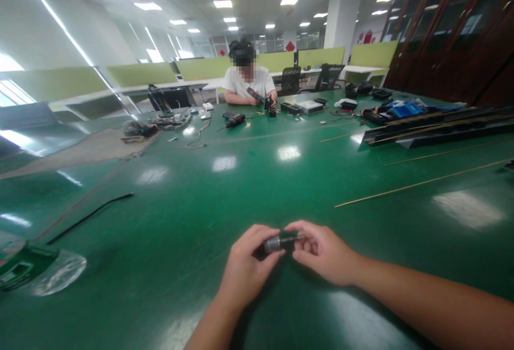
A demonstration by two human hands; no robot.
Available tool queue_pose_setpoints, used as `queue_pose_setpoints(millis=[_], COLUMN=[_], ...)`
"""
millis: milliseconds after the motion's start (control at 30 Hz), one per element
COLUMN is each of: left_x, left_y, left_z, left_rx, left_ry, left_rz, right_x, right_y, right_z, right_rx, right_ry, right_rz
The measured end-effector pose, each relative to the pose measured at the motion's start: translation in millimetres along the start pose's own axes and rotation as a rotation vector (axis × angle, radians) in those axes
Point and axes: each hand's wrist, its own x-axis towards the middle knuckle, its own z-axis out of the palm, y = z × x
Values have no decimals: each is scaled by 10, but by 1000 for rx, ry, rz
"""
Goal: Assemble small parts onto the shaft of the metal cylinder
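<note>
A small cylinder, silver-grey at one end and black along its middle, lies sideways between my hands just above the green table. It looks like a small motor, but its exact kind is too blurred to be sure. My left hand is closed around the grey end, thumb below and fingers above. At the other end, the curled fingers of my right hand pinch a thin tip that looks like a shaft. Those fingers partly hide the tip.
A clear plastic bottle with a green label lies at left near a black cable. Thin brass-coloured rods and black metal channels lie at right. Across the green table, a person works near a power drill.
</note>
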Motion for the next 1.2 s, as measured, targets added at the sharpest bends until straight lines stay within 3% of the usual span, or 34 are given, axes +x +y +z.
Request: queue_pose_setpoints(millis=[267,1200], left_x=[-25,-27], left_y=[25,56], left_z=[45,39], left_rx=[8,70], left_ry=[-2,56], left_rz=[13,62], right_x=[23,22], right_y=[19,36], right_z=[-5,-3], right_rx=[-13,64], right_ry=[49,85], right_rz=[-59,-1])
